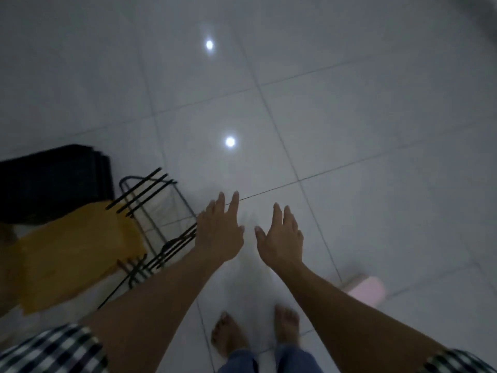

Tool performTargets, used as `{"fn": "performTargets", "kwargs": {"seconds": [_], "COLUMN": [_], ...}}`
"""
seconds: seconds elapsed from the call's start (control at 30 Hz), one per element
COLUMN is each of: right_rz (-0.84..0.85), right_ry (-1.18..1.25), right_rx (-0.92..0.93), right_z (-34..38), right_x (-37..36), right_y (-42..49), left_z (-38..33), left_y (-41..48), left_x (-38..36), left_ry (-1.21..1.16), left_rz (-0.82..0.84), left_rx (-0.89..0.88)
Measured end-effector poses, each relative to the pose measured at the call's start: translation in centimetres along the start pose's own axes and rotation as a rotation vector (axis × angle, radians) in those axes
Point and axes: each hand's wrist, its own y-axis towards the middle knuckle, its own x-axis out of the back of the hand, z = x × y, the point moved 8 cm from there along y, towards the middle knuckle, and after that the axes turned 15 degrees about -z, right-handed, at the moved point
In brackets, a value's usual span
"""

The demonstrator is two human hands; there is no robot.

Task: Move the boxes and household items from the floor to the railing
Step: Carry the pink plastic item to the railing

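Note:
My left hand (220,232) and my right hand (281,238) stretch forward side by side over the white tiled floor (349,117), fingers straight, holding nothing. A yellow-brown cardboard box (67,259) lies at the lower left, left of my left forearm. Beside it stands a wire rack with black bars (153,219), its frame just left of my left hand. A pale pink object (365,290) lies on the floor under my right forearm, partly hidden and blurred. No railing is in view.
A dark black stack of objects (53,181) stands at the far left behind the cardboard. My bare feet (255,335) stand on the tiles below my hands. Two ceiling lights reflect in the floor ahead.

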Motion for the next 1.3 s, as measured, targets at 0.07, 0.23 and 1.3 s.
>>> {"fn": "performTargets", "kwargs": {"seconds": [0.07, 0.23, 1.3], "right_rz": [-0.054, -0.158, 0.06], "right_ry": [0.027, 0.122, 0.689], "right_rx": [-0.113, -0.404, -1.134], "right_z": [-5.3, -19.1, -54.2], "right_x": [2.6, 7.1, -19.9], "right_y": [-0.1, -2.6, -8.3], "left_z": [-5.6, -17.8, -28.6], "left_y": [-0.3, -3.2, -12.3], "left_x": [-1.0, -5.9, -49.7], "left_ry": [0.0, 0.039, -0.253], "left_rz": [0.016, 0.093, 0.697], "left_rx": [-0.086, -0.266, -0.044]}}
